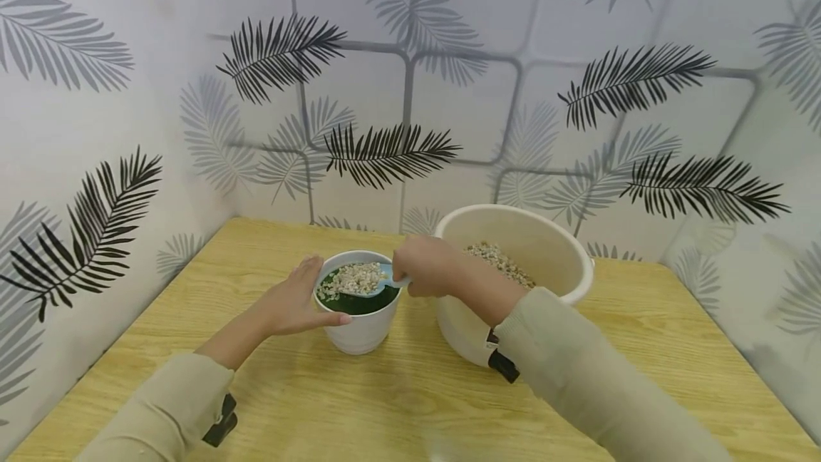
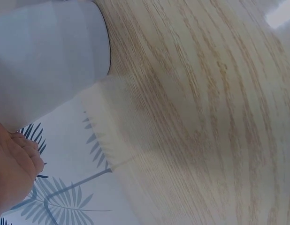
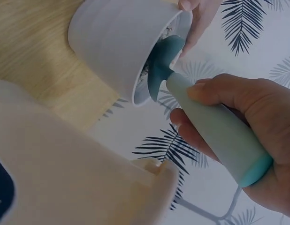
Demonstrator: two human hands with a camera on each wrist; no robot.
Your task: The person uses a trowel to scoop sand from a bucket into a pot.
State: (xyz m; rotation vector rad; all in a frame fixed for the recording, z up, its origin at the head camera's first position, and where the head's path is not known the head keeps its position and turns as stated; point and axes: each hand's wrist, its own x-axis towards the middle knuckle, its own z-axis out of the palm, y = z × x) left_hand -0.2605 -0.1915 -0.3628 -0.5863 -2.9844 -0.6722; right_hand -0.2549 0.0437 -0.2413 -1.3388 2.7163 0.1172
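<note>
Right hand gripped scoop; loose-fingered left hand steadied pot toward far edge of table; slow tipping looked best.

And there's the right hand, gripping a pale-green-handled trowel, its teal blade right at the mouth of the white pot, left hand up at the rim, cream bucket looming in the foreground!

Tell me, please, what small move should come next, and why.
Probably tilt the blue scoop to tip its pale grains into the white pot: the right hand holds it, loaded, at the pot's mouth, while the left hand touches the pot.
</note>
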